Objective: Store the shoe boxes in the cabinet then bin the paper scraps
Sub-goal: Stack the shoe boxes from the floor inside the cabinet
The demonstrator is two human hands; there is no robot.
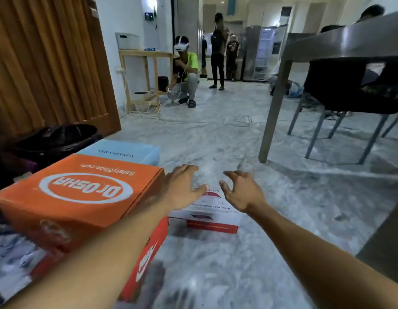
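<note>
A white and red shoe box lies flat on the marble floor in front of me. Both my hands hover just above its far end, fingers spread and holding nothing: my left hand over its left corner, my right hand over its right side. To the left, an orange shoe box sits on top of a red shoe box. Behind them lies a light blue shoe box. White paper scraps show at the lower left, blurred.
A bin lined with a black bag stands behind the boxes, by a brown wooden door. A metal table and chairs stand on the right. A crouching person and standing people are farther back. Cables trail across the floor.
</note>
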